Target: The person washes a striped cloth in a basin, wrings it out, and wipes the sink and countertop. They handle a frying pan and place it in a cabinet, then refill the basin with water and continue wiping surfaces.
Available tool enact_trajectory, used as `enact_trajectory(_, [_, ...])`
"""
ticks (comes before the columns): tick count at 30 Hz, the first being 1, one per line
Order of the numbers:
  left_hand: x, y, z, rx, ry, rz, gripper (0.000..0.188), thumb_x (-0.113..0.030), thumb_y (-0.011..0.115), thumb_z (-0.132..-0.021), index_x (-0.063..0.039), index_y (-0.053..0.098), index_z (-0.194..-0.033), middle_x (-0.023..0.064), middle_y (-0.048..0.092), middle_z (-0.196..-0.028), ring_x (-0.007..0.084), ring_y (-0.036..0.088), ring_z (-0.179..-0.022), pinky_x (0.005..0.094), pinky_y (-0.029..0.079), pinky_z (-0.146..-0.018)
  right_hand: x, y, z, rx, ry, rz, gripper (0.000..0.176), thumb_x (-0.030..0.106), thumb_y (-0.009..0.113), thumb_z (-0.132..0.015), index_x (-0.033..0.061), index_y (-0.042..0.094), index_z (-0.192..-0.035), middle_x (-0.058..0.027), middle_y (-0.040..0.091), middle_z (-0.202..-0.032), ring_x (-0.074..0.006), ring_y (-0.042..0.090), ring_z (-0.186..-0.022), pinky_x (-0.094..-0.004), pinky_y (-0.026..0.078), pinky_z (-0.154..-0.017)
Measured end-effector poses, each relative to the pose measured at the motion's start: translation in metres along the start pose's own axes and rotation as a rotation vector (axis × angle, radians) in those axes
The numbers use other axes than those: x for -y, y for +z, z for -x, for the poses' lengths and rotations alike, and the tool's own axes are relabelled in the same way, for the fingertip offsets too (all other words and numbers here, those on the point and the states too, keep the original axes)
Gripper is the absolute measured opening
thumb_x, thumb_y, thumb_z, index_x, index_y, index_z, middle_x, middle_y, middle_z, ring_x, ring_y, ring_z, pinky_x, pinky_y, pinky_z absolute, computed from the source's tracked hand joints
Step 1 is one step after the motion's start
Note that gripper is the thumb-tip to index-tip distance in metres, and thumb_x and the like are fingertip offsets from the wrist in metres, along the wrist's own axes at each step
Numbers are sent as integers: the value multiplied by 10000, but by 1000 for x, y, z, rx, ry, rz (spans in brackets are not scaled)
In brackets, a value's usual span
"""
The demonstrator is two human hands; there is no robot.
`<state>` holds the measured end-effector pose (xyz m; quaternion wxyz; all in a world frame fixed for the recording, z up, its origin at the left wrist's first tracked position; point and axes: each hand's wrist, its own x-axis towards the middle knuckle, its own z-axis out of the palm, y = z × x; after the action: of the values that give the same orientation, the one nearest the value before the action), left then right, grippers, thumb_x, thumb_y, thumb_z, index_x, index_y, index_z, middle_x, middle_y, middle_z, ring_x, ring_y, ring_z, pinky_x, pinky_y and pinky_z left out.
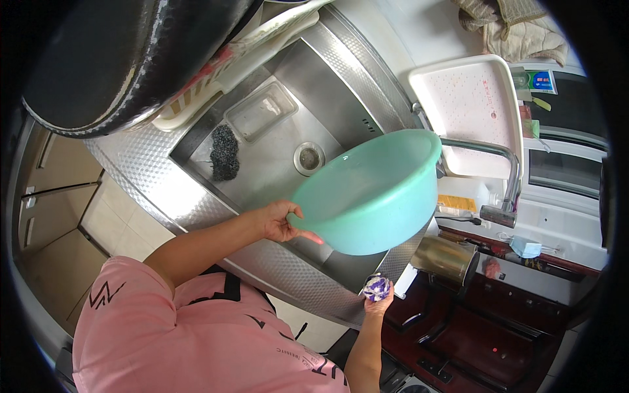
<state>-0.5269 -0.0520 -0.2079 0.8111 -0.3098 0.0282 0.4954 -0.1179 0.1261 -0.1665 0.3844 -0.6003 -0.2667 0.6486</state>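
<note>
My left hand grips the rim of a mint-green plastic basin at its near left end. The basin is tilted over the stainless steel sink, its open side turned toward the back, and its far end is close to the faucet. In my right hand is a balled purple-and-white scrubber, held beside the sink's front right corner, apart from the basin. A clear plastic container and a dark speckled scrubbing pad lie on the sink floor near the drain.
A white draining tray stands behind the faucet. Left of the sink are a dish rack and a large black pan. A metal pot sits to the right, by dark red cabinetry. Cloths lie at the back.
</note>
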Motion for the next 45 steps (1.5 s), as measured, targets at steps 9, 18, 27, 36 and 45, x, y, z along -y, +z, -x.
enact_trajectory(9, [-1, 1, 5, 99, -139, 168, 619, 4, 443, -695, 31, 346, -1306, 393, 232, -1378, 73, 355, -465, 140, 382, -379, 0, -1, 0, 19, 1, 0, 353, 392, 553, -850, 65, 606, -974, -69, 647, -939, -237, 630, -847, -372, 538, -744])
enact_trajectory(18, [2, 10, 10, -373, 341, -577, 345, -43, 568, -643, -7, 558, -986, 114, 595, -896, 258, 608, -756, 364, 543, -677, 1, 13, 12, 46, -34, 48, 301, 367, 557, -855, 87, 617, -951, -20, 652, -924, -193, 632, -847, -352, 528, -745])
enact_trajectory(27, [-25, 32, -31, -569, 402, -1027, 224, -75, 587, -651, -16, 551, -864, 76, 554, -759, 201, 548, -626, 332, 500, -571, -1, 9, 9, 72, -28, -64, 218, 287, 606, -849, 74, 636, -885, -37, 660, -845, -195, 642, -795, -338, 538, -723])
enact_trajectory(36, [-60, -22, -69, -774, 433, -1116, 221, -44, 574, -689, 29, 561, -897, 113, 586, -748, 208, 589, -566, 327, 515, -505, -2, 0, 8, 53, 7, -78, 221, 305, 624, -834, 92, 627, -893, -25, 653, -838, -166, 634, -788, -314, 521, -743])
enact_trajectory(45, [-70, 7, -70, -1239, 731, -1782, 522, -142, 692, -755, 20, 403, -1159, 200, 553, -1060, 315, 596, -866, 442, 519, -735, 4, 10, 17, 99, 0, -94, 219, 280, 648, -818, 74, 635, -894, -28, 646, -825, -151, 628, -760, -295, 513, -706])
